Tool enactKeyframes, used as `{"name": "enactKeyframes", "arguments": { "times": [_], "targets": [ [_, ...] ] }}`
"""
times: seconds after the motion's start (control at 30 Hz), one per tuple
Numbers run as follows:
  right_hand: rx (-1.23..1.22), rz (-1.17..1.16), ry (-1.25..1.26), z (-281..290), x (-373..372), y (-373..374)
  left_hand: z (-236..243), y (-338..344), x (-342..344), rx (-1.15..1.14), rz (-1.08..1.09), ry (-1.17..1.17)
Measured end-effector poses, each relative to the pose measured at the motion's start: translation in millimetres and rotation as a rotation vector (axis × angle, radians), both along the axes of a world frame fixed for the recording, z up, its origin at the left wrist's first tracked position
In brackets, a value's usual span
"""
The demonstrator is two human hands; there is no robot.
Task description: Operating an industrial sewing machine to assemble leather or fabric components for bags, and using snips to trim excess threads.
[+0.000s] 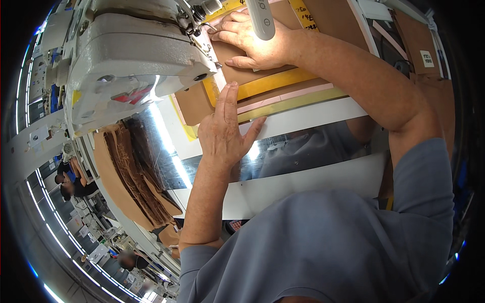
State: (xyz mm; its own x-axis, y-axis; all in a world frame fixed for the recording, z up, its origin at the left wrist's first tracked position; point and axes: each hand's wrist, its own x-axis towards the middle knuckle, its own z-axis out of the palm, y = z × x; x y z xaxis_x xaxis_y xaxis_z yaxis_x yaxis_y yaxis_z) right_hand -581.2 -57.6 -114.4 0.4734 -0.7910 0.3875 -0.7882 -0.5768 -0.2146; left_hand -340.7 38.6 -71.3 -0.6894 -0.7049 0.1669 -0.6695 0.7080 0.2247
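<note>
spreads fingers of right hand (256, 46) on flat brown rectangular panel (227, 52) inside rigid yellow frame (275, 84) beside white sewing-machine head (136, 48); rests left hand (220, 137) at frame's corner, two fingers together, thumb apart; seems positioned, release apparently left; cannot tell stitches done.

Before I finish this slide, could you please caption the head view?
Left hand at a yellow strip, right hand on a brown panel, beside a sewing machine.
</note>
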Motion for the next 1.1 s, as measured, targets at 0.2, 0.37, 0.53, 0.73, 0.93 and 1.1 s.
{"name": "enactKeyframes", "arguments": {
  "times": [0.2,0.37,0.53,0.73,0.93,1.1],
  "targets": [
    [-0.046,0.041,-0.057,-2.4,-0.5,5.4,9.2,9.2,1.9,0.064,-0.003,-0.017],
    [-0.089,0.056,-0.113,-3.6,-0.4,14.3,10.4,14.5,2.0,0.084,-0.005,0.007],
    [-0.036,0.054,-0.107,0.8,2.1,24.2,14.1,24.1,3.8,0.155,0.038,0.009],
    [-0.008,0.031,-0.096,5.4,6.5,37.4,13.9,29.0,5.9,0.101,-0.024,0.064],
    [0.027,0.025,-0.027,11.3,10.9,49.6,18.4,41.6,6.8,0.164,0.005,0.070],
    [0.052,0.004,0.056,16.1,15.7,58.9,22.3,48.1,7.2,0.168,-0.004,0.046]
  ]
}}
